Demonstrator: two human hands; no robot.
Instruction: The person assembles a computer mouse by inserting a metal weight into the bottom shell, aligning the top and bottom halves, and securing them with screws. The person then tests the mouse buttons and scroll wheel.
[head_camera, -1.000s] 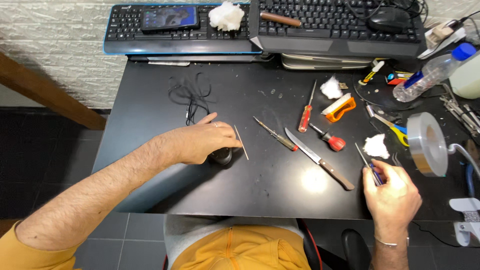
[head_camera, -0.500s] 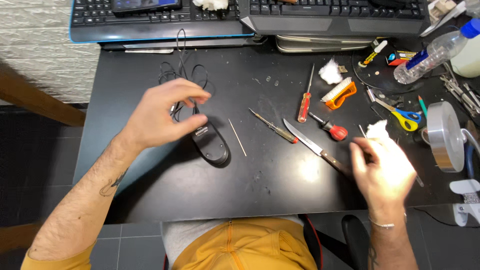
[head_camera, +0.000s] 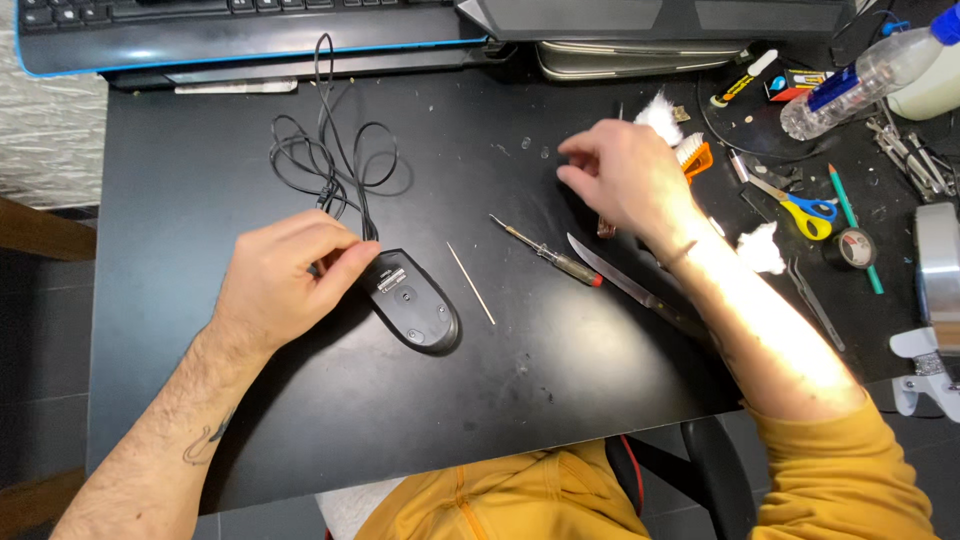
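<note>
mouse (head_camera: 412, 305) lies belly-up under your left hand (head_camera: 285, 280), fingertips pinching its front end; your right hand (head_camera: 625, 180) hovers loosely curled, empty, near the knife (head_camera: 625, 285).

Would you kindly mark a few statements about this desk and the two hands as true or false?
1. The computer mouse lies upside down, its underside facing up. True.
2. The left hand holds the scissors. False: it rests at the mouse's cable end; the scissors lie far to the right.
3. A thin wooden stick lies just right of the mouse. True.
4. The right hand rests on the mouse. False: it hovers over the tools at the upper middle of the desk, apart from the mouse.
5. The knife stands upright. False: it lies flat on the black table.
</note>
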